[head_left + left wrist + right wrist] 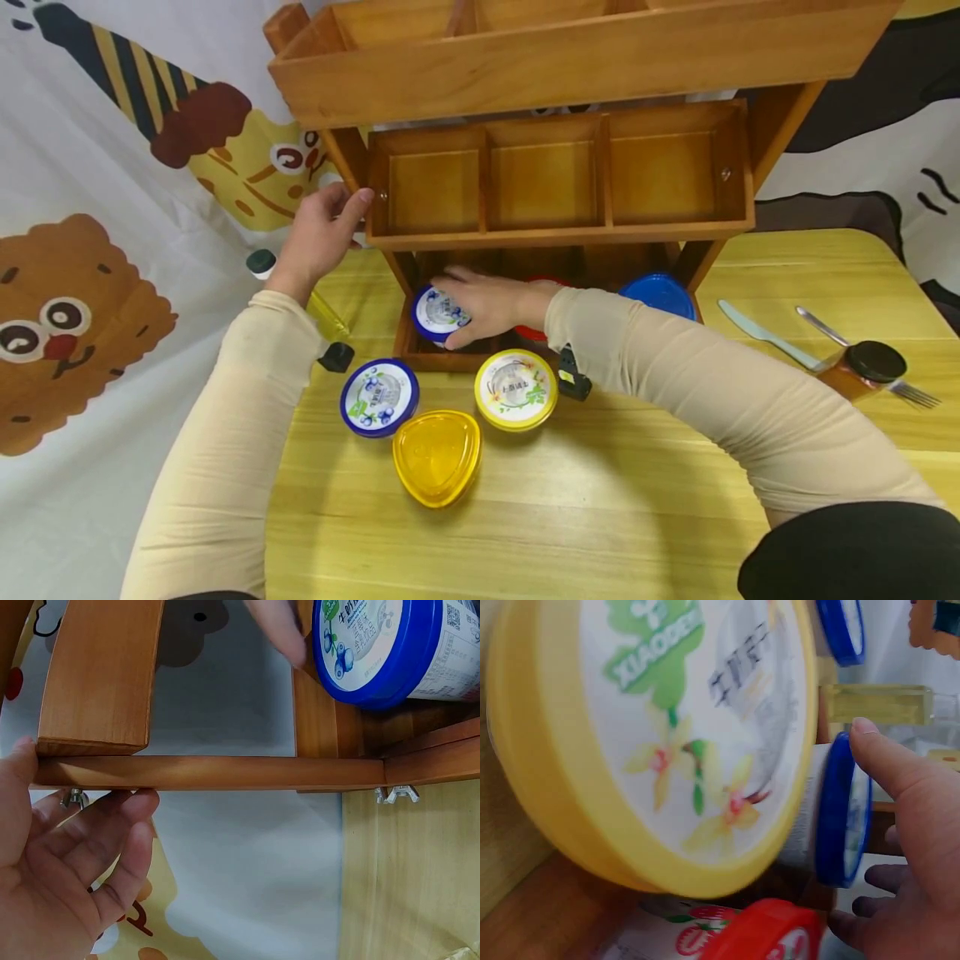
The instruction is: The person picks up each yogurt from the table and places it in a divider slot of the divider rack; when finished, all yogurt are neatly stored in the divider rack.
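In the head view, my left hand grips the left side post of the wooden rack. The left wrist view shows its thumb and fingers on opposite sides of the wooden rail. My right hand is over a blue-lidded tub in the left part of the bottom tray. In the right wrist view, its thumb is at the rim of the blue lid, with the other fingers spread apart. To the right, partly behind my right wrist, stands a red-lidded tub.
Another blue-lidded tub, a yellow-lidded tub and an amber container stand before the rack. A blue lid shows at the tray's right. A bottle stands left; a knife, fork and dark-lidded jar lie right.
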`<act>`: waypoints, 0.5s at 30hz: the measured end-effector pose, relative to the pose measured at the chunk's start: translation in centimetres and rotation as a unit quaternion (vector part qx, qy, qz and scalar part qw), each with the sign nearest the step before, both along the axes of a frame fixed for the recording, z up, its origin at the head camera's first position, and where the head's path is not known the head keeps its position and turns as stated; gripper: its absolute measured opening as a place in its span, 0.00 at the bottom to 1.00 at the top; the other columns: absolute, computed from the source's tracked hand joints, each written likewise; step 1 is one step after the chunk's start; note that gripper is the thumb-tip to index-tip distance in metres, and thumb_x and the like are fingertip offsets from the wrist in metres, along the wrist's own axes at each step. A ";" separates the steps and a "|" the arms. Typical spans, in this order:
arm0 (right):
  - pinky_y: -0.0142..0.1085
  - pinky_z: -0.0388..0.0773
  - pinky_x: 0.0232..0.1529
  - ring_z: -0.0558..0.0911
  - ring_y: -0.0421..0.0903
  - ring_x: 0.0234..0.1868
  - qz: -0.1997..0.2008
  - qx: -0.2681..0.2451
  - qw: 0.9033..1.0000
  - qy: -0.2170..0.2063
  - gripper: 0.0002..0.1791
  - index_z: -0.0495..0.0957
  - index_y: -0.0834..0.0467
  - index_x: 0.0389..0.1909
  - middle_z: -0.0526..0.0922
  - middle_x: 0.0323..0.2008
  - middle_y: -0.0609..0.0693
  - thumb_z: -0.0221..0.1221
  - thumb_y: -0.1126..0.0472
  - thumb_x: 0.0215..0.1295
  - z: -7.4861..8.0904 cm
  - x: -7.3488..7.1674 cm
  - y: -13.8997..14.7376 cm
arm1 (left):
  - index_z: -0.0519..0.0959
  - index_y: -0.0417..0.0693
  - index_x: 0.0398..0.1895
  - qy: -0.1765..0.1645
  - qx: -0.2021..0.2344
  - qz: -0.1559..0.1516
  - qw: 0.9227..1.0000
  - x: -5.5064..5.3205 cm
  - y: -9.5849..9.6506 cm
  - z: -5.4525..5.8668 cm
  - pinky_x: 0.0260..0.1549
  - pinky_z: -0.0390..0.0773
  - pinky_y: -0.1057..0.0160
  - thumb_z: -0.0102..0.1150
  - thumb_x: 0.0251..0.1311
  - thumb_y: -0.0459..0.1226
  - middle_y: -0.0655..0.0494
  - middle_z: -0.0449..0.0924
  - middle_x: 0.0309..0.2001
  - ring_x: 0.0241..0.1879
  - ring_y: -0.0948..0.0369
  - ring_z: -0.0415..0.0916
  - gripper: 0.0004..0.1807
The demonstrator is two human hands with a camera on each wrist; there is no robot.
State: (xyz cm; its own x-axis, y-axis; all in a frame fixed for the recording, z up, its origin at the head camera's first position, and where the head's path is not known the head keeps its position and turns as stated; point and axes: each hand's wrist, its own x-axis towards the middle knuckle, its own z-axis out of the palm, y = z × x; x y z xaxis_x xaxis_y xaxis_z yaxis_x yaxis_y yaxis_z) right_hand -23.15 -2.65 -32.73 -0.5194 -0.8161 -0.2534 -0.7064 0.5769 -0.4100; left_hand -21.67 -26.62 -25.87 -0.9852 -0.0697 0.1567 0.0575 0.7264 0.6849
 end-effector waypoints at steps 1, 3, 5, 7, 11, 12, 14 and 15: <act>0.50 0.54 0.76 0.47 0.56 0.79 0.003 -0.002 1.000 0.002 0.55 0.43 0.54 0.79 0.40 0.79 0.60 0.63 0.37 0.61 0.2 0.1 0.1 | 0.73 0.45 0.43 0.001 0.000 -0.001 1.000 0.0 0.0 0.0 0.31 0.79 0.72 0.43 0.69 0.62 0.54 0.72 0.38 0.35 0.59 0.74 0.29; 0.49 0.54 0.76 0.48 0.55 0.79 0.011 -0.011 1.000 0.006 0.53 0.45 0.54 0.78 0.42 0.79 0.60 0.62 0.37 0.62 0.7 0.3 0.3 | 0.73 0.45 0.44 0.003 0.001 -0.002 1.000 0.0 0.0 0.0 0.30 0.79 0.71 0.43 0.69 0.62 0.54 0.72 0.38 0.35 0.58 0.74 0.29; 0.48 0.54 0.76 0.51 0.54 0.78 0.021 -0.020 1.000 0.011 0.52 0.46 0.54 0.78 0.44 0.78 0.59 0.62 0.37 0.63 1.2 0.6 0.6 | 0.73 0.45 0.44 0.005 0.000 -0.002 1.000 0.0 0.0 0.0 0.30 0.79 0.72 0.43 0.69 0.62 0.54 0.72 0.38 0.36 0.56 0.75 0.29; 0.48 0.55 0.76 0.53 0.54 0.77 0.031 -0.030 0.999 0.020 0.52 0.48 0.55 0.78 0.47 0.78 0.59 0.62 0.37 0.63 1.6 0.8 0.9 | 0.73 0.44 0.43 0.007 0.001 -0.004 1.000 0.0 0.0 0.0 0.29 0.79 0.72 0.43 0.69 0.62 0.54 0.72 0.38 0.37 0.54 0.75 0.29; 0.48 0.57 0.75 0.58 0.54 0.75 0.042 -0.049 0.997 0.045 0.51 0.51 0.56 0.77 0.53 0.76 0.58 0.62 0.36 0.62 2.7 1.5 1.7 | 0.73 0.44 0.43 0.008 0.003 -0.005 1.000 0.1 0.0 -0.1 0.29 0.79 0.72 0.43 0.69 0.61 0.54 0.72 0.37 0.37 0.53 0.75 0.29; 0.49 0.57 0.75 0.59 0.54 0.75 0.044 -0.052 0.996 0.053 0.51 0.51 0.57 0.77 0.54 0.76 0.58 0.61 0.36 0.62 3.0 1.7 2.0 | 0.73 0.44 0.43 0.007 0.003 -0.005 1.000 0.1 0.0 -0.1 0.29 0.79 0.72 0.43 0.69 0.61 0.54 0.72 0.38 0.37 0.54 0.75 0.29; 0.49 0.56 0.75 0.60 0.53 0.74 0.046 -0.054 0.995 0.067 0.51 0.52 0.57 0.76 0.56 0.75 0.57 0.61 0.35 0.62 3.6 2.1 2.5 | 0.73 0.44 0.43 0.005 0.004 -0.005 1.000 0.1 0.0 0.0 0.29 0.79 0.72 0.43 0.69 0.62 0.54 0.72 0.38 0.36 0.57 0.74 0.29; 0.49 0.56 0.75 0.60 0.53 0.74 0.046 -0.054 0.995 0.073 0.51 0.52 0.57 0.76 0.57 0.75 0.57 0.61 0.34 0.62 4.0 2.4 2.7 | 0.73 0.45 0.43 0.004 0.003 -0.004 1.000 0.1 0.0 0.0 0.29 0.79 0.72 0.43 0.69 0.62 0.54 0.72 0.38 0.36 0.58 0.74 0.29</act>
State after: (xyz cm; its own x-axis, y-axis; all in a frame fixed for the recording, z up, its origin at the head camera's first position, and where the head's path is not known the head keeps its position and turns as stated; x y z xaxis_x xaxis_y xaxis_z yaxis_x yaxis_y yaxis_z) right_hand -20.74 0.06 -28.76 -0.4662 -0.8801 -0.0899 -0.8104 0.4656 -0.3556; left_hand -21.62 -26.60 -25.90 -0.9845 -0.0624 0.1636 0.0687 0.7216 0.6889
